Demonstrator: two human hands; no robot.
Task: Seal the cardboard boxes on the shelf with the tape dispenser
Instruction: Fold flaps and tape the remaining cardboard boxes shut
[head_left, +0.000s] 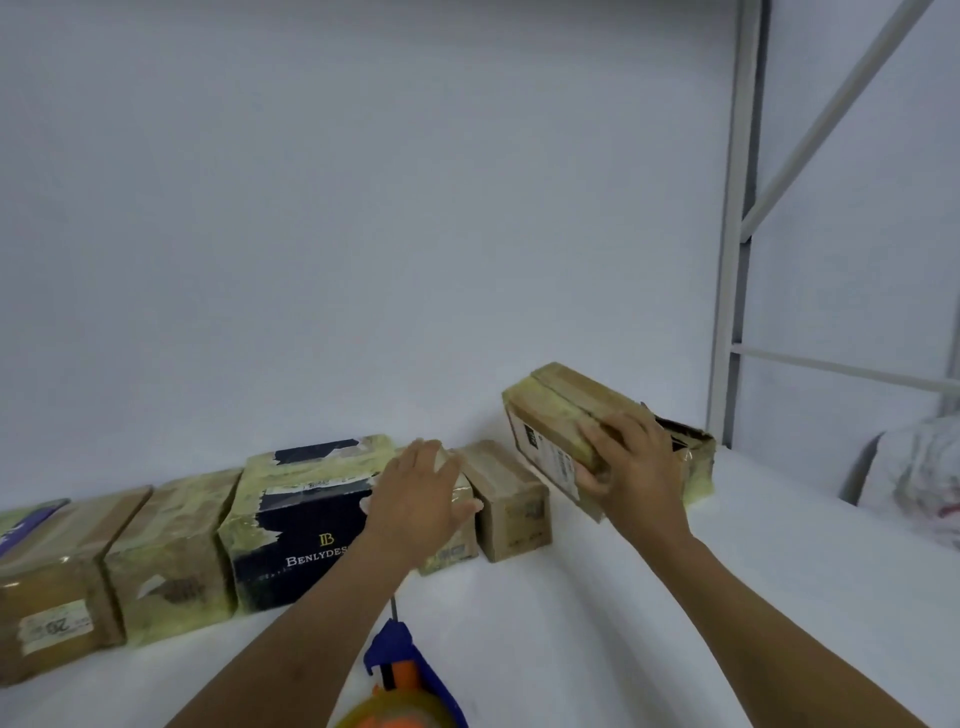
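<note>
- brown tape-wrapped cardboard box (550, 410): tilted, far R of white shelf (675, 623); R hand (636, 467) grips its near end.
- L hand (415, 499) flat, fingers straight, on small taped box (452, 556) mid-row.
- blue-orange tape dispenser (400, 670) lies at front edge; bare shelf to its R.

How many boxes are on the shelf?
8. Left to right: purple box, cut off; labelled box; yellowish box; dark box; covered box under left hand; small box; tilted box in right hand; torn box behind it. Others may be hidden.
</note>
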